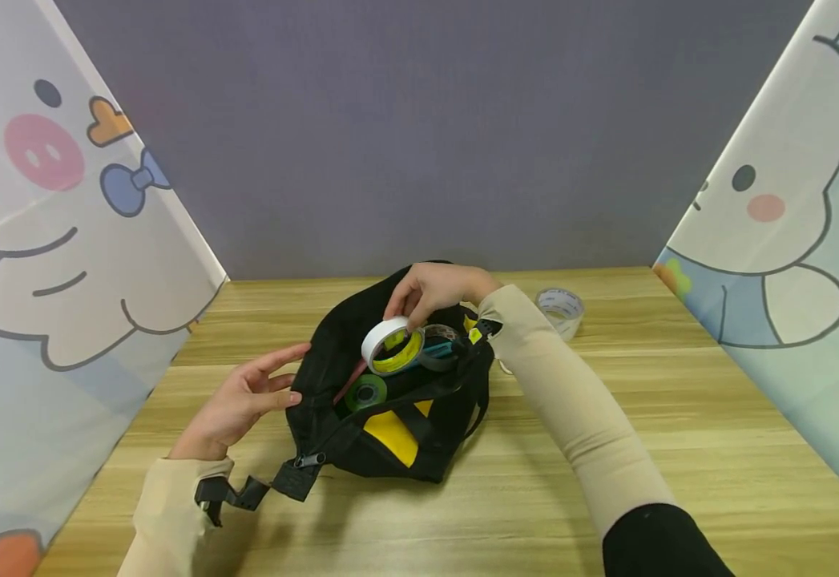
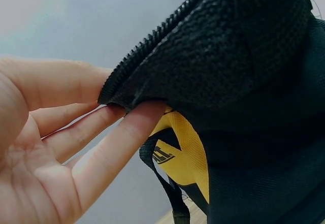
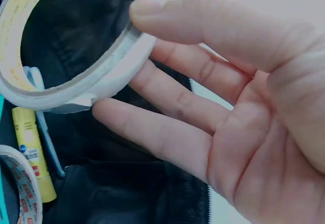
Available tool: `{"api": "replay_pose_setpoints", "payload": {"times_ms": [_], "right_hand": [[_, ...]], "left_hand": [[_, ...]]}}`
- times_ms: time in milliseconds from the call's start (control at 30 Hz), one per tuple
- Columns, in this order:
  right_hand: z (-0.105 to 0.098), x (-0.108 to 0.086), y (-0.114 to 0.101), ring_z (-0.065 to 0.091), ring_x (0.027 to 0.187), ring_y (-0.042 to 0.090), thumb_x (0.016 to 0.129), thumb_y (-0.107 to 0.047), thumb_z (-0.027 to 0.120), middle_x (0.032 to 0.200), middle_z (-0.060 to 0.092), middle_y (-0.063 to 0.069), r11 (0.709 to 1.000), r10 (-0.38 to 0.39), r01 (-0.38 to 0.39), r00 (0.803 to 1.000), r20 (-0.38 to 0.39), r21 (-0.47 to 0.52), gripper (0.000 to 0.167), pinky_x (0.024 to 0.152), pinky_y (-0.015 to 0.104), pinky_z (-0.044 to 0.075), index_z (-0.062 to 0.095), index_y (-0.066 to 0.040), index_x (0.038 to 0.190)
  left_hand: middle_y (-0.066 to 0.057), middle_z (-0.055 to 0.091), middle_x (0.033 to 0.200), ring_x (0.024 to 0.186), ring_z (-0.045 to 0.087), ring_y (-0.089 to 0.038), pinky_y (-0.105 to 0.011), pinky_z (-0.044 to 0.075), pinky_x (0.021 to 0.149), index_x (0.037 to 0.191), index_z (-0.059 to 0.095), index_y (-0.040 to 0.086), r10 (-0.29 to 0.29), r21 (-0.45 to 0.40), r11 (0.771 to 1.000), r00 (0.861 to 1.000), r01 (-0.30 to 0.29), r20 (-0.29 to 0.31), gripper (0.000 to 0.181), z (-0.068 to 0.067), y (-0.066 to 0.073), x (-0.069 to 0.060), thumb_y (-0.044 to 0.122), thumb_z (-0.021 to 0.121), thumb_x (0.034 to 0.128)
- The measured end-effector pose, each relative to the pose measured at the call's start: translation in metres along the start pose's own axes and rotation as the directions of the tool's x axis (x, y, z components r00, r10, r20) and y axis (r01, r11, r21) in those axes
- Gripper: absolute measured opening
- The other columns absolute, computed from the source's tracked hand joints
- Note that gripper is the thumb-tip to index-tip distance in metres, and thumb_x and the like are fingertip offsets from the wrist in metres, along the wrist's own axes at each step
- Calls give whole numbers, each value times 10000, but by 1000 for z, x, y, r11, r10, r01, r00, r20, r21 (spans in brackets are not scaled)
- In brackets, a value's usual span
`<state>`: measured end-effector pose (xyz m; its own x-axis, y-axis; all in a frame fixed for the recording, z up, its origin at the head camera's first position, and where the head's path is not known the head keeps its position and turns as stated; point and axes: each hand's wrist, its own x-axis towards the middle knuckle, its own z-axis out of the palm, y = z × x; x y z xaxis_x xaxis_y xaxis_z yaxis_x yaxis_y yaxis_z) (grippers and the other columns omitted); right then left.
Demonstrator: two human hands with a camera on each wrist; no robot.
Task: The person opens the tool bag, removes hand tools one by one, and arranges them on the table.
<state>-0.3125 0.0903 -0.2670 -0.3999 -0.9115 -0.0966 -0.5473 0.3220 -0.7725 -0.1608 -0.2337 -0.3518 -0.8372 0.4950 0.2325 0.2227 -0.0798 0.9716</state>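
1. Left hand [image 1: 240, 403] pinches the rim of a black zip bag [image 1: 393, 439].
2. Right hand [image 1: 437, 288] pinches a white tape roll [image 1: 375, 338] at its mouth — seemingly a transfer in hand; the next move calls for a wide opening.
3. Beyond — a wide tape roll [image 1: 569, 324].

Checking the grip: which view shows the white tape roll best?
Right wrist: the white tape roll looks largest, held by the right hand, though cropped. Head shows it uncropped but small; left wrist, nothing.

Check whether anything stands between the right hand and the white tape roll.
Nothing visible does: the right hand directly grips the white tape roll at the open mouth of the black bag.
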Motion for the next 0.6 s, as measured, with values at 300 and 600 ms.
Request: {"api": "replay_pose_setpoints", "payload": {"times_ms": [300, 600], "right_hand": [[-11, -23, -5, 695, 945, 262, 877, 46, 703, 1059, 721, 154, 993, -19, 29, 996, -91, 116, 335, 799, 402, 577, 684, 56, 1211], [-21, -48, 1, 692, 933, 307, 925, -12, 673, 1017, 727, 143, 949, 62, 36, 953, -298, 313, 314, 721, 420, 592, 668, 73, 1227]], "left_hand": [[91, 461, 1461, 1068, 612, -121, -239, 546, 816, 1465, 523, 154, 8, -22, 1000, 1000, -8, 7, 660, 1, 0, 0, -184, 571, 901], [78, 449, 1470, 1027, 600, -108, -229, 543, 803, 1472, 517, 161, -17, -12, 1000, 1000, 17, 1, 653, 1, -1, 2, -162, 585, 909]]}}
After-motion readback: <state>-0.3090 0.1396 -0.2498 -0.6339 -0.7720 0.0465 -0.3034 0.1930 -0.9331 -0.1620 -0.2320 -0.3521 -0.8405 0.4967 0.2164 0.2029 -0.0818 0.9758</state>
